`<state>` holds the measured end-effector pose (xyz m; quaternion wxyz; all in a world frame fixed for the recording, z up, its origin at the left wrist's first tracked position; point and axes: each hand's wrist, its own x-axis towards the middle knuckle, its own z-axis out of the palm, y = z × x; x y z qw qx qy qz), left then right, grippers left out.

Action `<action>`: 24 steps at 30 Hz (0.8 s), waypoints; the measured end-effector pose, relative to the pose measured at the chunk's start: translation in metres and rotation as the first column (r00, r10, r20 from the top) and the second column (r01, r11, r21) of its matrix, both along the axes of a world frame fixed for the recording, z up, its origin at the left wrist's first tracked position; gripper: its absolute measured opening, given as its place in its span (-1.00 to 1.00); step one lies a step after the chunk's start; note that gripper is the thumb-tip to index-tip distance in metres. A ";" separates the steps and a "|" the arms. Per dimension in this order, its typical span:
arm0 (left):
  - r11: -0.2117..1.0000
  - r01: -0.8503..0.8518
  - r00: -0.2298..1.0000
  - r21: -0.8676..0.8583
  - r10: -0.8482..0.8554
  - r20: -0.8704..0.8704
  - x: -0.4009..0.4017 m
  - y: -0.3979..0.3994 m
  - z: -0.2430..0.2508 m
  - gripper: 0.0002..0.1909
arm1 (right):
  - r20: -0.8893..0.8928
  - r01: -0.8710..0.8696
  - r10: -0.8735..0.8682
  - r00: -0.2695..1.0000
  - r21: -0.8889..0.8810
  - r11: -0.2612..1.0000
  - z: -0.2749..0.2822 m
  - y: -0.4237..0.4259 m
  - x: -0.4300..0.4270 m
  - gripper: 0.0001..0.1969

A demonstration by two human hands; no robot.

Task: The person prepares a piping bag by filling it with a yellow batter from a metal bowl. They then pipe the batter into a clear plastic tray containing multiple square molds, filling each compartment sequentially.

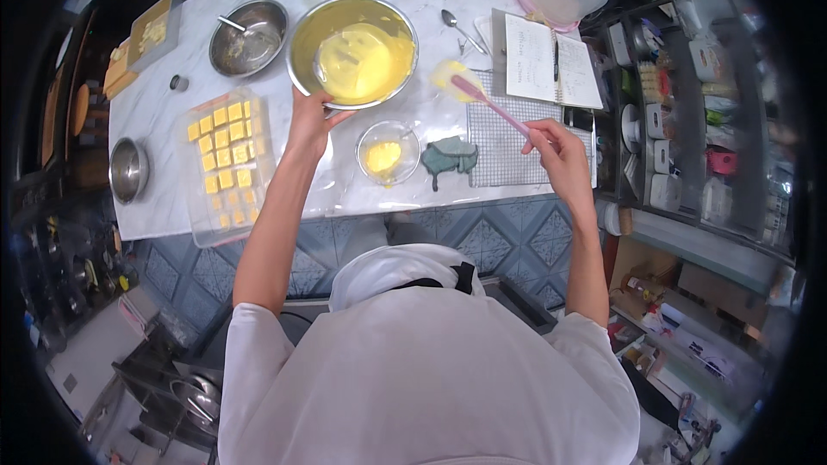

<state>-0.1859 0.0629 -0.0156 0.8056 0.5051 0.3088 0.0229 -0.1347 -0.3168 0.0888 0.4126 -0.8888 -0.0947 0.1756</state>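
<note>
My left hand [313, 119] grips the near rim of a large metal mixing bowl [298, 45], its thumb on the edge. Smooth yellow batter [362, 61] fills the bottom of that bowl and smears its wall. In my right hand [554, 150] is the handle of a pink spatula [496, 108], whose blade points up and left. The blade lies over a yellow smear [444, 74] on the marble-patterned tabletop. Below the mixing bowl stands a small clear bowl [413, 166] with yellow batter or cream inside. A crumpled green cloth [450, 155] lies to its right.
A wire cooling rack [504, 148] is under my right hand's side, with an open notebook [531, 58] and pen above it. To the left are a tray of yellow cubes [223, 135], a used metal bowl [258, 48] and a smaller one [128, 170]. A spoon [462, 31] lies farther back.
</note>
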 end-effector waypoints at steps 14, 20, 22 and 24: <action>0.933 0.315 0.923 -0.175 -0.344 -0.170 0.090 0.008 -0.116 -0.40 | -0.276 -0.650 0.607 0.745 -0.503 0.569 -0.078 0.202 0.277 -0.82; 0.849 0.519 0.809 -0.099 -0.526 -0.263 -0.003 0.021 -0.142 -0.58 | 0.655 -0.118 0.411 0.634 -0.443 0.889 -0.116 0.230 0.285 -0.52; 0.836 0.527 0.788 -0.153 -0.548 -0.281 -0.036 0.022 -0.137 -0.60 | 0.609 -0.168 0.188 0.771 -0.090 0.982 -0.110 0.228 0.239 -0.52; 0.841 0.506 0.810 -0.190 -0.539 -0.231 -0.061 0.015 -0.126 -0.62 | 0.222 -0.175 0.211 0.952 -0.170 0.970 -0.119 0.195 0.177 -0.60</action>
